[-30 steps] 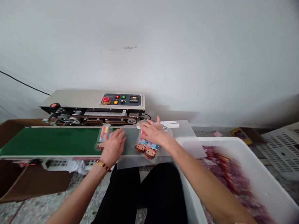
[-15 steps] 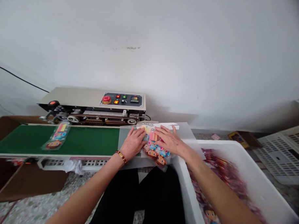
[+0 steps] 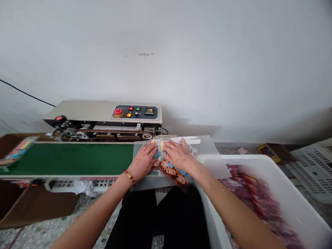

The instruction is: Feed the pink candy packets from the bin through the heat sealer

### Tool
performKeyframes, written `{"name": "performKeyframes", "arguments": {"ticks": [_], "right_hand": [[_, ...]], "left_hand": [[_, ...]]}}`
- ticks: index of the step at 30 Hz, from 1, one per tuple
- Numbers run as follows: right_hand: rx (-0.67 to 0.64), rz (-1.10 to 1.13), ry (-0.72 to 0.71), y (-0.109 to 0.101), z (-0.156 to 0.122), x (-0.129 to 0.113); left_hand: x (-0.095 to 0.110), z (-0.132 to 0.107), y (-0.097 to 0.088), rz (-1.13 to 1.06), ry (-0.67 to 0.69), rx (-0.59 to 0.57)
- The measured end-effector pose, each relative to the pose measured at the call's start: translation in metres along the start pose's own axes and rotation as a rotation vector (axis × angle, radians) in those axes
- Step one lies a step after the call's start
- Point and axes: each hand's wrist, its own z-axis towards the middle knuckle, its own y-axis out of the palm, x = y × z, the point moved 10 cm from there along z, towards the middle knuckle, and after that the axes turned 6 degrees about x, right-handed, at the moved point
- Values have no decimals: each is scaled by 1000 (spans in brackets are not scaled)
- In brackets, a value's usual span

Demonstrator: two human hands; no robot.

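Observation:
Several clear candy packets (image 3: 171, 172) with cartoon faces lie fanned out over the sheet at the right end of the belt. My left hand (image 3: 142, 161) has its fingers together on the leftmost packet. Over the tops of the others, my right hand (image 3: 178, 153) is curled down, one finger raised; its thumb is partly hidden. Just left of my hands runs the green conveyor belt (image 3: 82, 158) of a band sealer (image 3: 100, 114). A single packet (image 3: 18, 151) is at the belt's far left end.
To the right stands a white foam box (image 3: 254, 158) holding many reddish packets (image 3: 255, 197). An open cardboard box (image 3: 40, 201) sits under the belt's left end. White plastic crates (image 3: 311, 170) are at the far right. A wall rises behind the sealer.
The single packet has travelled left along the belt to its end. My hands have shifted slightly left, and a packet under my left hand has slid left from the others.

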Motion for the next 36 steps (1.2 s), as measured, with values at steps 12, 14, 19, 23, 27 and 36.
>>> {"name": "performKeyframes", "arguments": {"ticks": [12,14,19,23,27,36], "right_hand": [[29,-62,-81,5,17,-12],[25,-48,-97,6,23,-17],[32,-33,-66,6,9,-10],[13,-42,24,4,-13,8],[16,-33,34,5,-18,11],[57,-26,19,6,-17,8]], "left_hand": [[-78,-42,-36,58,-66,-71],[-91,-46,-49,146,-141,-32],[-32,-14,-34,71,-74,31],[17,10,-2,27,11,8],[10,0,1,79,-23,2],[5,10,-1,35,-70,-29]]}}
